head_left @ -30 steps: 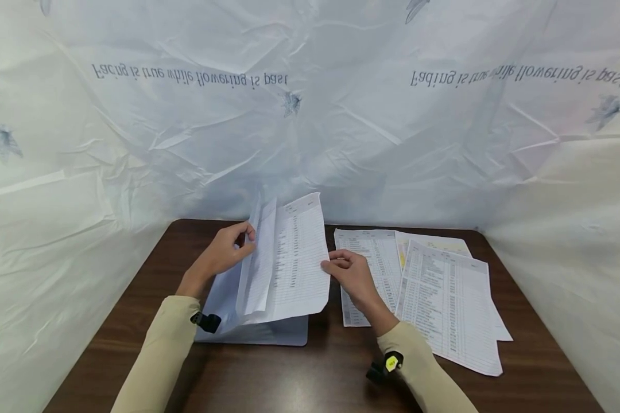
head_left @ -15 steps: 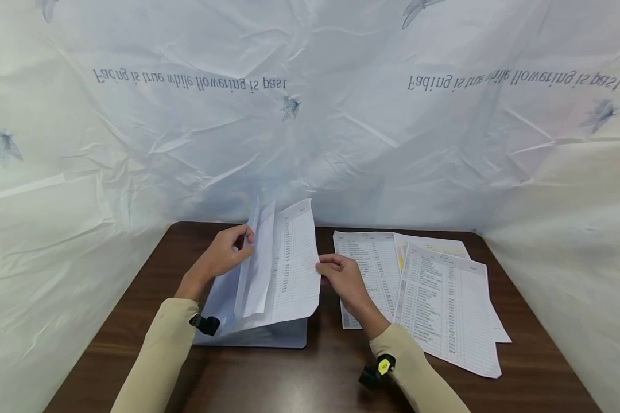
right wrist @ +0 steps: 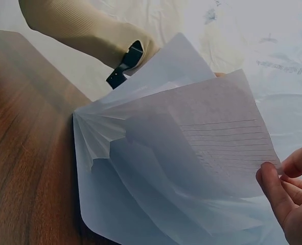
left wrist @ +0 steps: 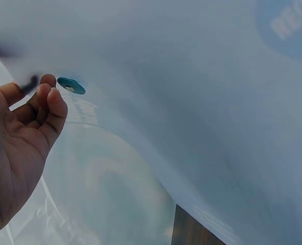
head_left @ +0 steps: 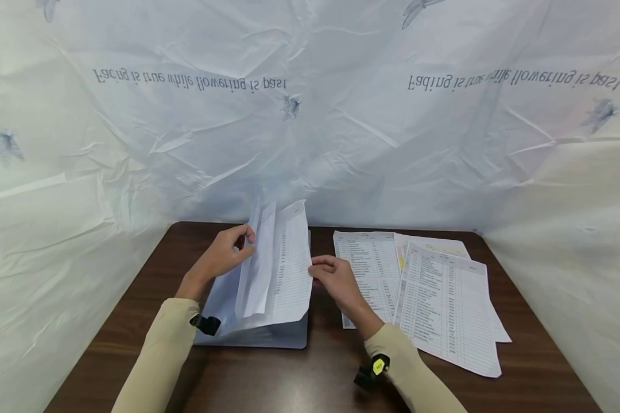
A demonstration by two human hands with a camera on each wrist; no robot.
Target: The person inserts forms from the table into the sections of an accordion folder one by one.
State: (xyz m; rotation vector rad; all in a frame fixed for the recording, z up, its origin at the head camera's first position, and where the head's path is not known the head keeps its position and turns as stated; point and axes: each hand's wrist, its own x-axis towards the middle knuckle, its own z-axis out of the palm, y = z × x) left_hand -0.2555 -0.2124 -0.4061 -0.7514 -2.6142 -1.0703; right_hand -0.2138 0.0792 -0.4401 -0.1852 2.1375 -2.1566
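Left hand (head_left: 217, 255) grips the folder (head_left: 224, 298) while right hand (head_left: 338, 281) pinches the printed sheet (head_left: 292, 269) between both hands.

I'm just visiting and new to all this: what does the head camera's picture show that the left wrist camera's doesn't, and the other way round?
Only the head view: the right hand pinching the edge of a printed page, and loose printed sheets overlapping on the right of the table.

Only the left wrist view: a small teal disc near the fingertips, and a round print with partly cut-off lettering.

Both: the left hand, the pale blue folder and some brown tabletop.
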